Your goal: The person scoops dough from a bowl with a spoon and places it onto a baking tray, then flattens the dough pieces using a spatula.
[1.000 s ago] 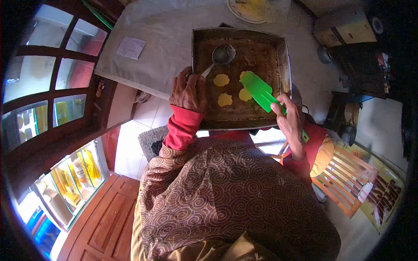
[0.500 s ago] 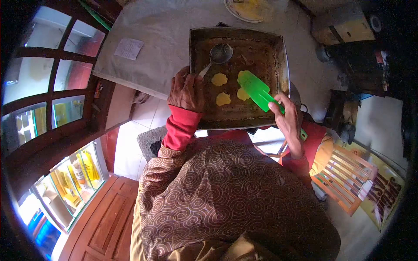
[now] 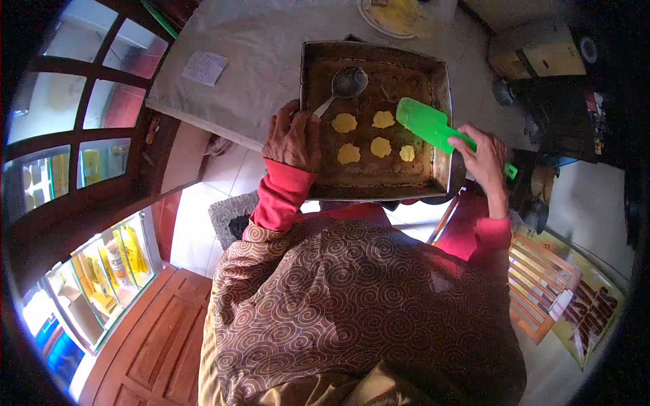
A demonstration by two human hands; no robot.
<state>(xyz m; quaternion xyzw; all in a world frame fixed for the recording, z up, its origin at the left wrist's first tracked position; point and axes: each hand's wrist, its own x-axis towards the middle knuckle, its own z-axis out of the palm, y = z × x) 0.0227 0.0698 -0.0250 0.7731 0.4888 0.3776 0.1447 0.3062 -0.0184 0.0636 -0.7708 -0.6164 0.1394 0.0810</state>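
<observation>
Through the head camera I see my right hand (image 3: 484, 159) closed around the green spatula (image 3: 423, 123), its blade over the right side of the baking tray (image 3: 399, 78). My left hand (image 3: 292, 141) lies at the tray's left rim, by the spoon (image 3: 350, 82); I cannot tell what it grips. Five yellow pieces (image 3: 380, 147) sit in the tray, upper centre of the frame; a paper (image 3: 204, 68) lies upper left.

Spoon (image 3: 349, 82) and pieces (image 3: 380, 147) in the tray (image 3: 399, 71), paper (image 3: 204, 68) to its left, plate (image 3: 366, 18) behind
</observation>
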